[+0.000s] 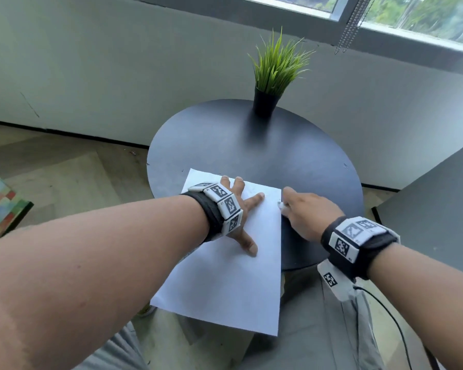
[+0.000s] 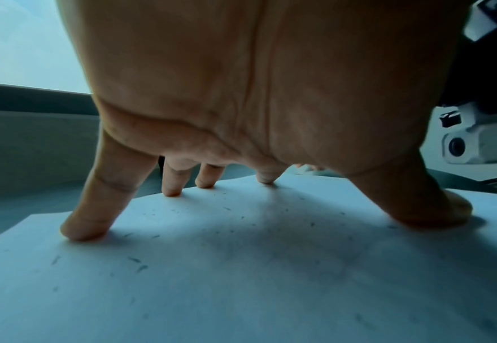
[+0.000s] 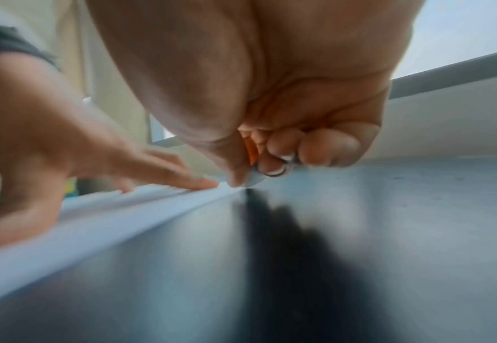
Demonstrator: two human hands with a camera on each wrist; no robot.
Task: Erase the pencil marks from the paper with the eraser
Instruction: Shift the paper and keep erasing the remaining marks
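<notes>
A white sheet of paper (image 1: 225, 276) lies on the round black table (image 1: 251, 148), its near half hanging over the table's front edge. My left hand (image 1: 241, 209) presses on it with fingers spread straight; in the left wrist view the fingertips (image 2: 83, 229) stand on the paper (image 2: 241, 278), which is strewn with dark eraser crumbs. My right hand (image 1: 302, 212) pinches a small white eraser (image 1: 281, 205) at the paper's right edge near its far corner. The right wrist view shows the eraser (image 3: 254, 179) held between thumb and curled fingers, touching the paper edge (image 3: 153, 202).
A potted green plant (image 1: 275, 76) stands at the table's far side. A grey wall and a window lie beyond. A dark panel (image 1: 439, 209) rises at the right, and a colourful block (image 1: 0, 201) sits on the floor at the left.
</notes>
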